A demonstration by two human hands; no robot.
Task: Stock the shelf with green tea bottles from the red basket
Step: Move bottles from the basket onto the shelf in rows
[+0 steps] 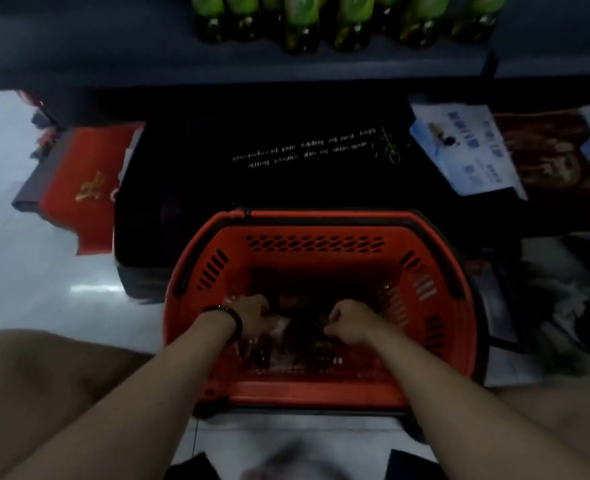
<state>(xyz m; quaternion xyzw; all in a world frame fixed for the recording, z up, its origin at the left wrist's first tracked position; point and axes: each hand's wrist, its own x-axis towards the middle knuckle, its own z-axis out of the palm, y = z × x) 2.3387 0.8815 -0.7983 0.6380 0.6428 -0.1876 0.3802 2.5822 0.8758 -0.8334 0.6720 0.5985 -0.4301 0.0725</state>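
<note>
Left hand (252, 315), a dark bracelet (229, 318) circling its wrist, and right hand (350, 322) are both reaching into the red basket (321, 223), each grip curling closed over dark bottles (304, 327) lying at the bottom; blur is hiding which bottle each is clasping. The basket is sitting on the pale floor (26, 271), against a black printed mat (286, 157). Green tea bottles (352, 22) are standing upright in a row on the shelf (113, 53) beyond. A red bag (85, 181) is lying to the left.
</note>
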